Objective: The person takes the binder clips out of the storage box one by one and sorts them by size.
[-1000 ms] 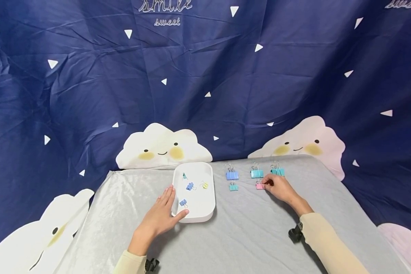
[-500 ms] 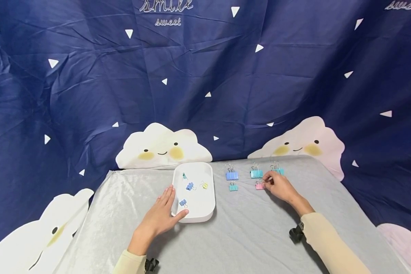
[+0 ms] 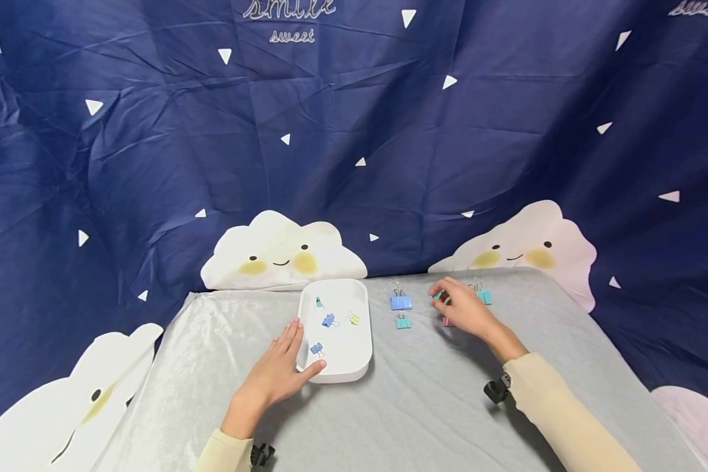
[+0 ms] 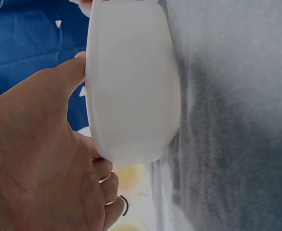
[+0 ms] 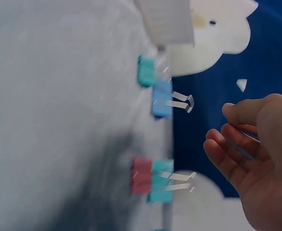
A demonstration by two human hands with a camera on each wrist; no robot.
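Observation:
My left hand [image 3: 275,373] rests against the left and near rim of a white tray [image 3: 343,378], fingers fairly straight along the side. Inside lie two blue binder clips [image 3: 330,320], a yellow binder clip [image 3: 353,318] and a small teal binder clip [image 3: 319,303]. Above the cloth my right hand [image 3: 465,308] hovers with loosely bent fingers and nothing in them. Beneath it, partly hidden in the head view, a pink binder clip [image 5: 141,175] stands in front of a larger teal binder clip [image 5: 161,182]; the hand is apart from both in the right wrist view.
Left of my right hand, a large blue binder clip [image 3: 401,302] stands behind a small teal clip [image 3: 404,322]. Another large teal clip [image 3: 484,297] is at the right. Grey cloth [image 3: 401,419] covers the table, and a navy curtain [image 3: 330,177] hangs behind.
My right hand has let go of the pink binder clip, lifted off and moved slightly left, now covering part of the middle teal clip. The left hand and tray stay put.

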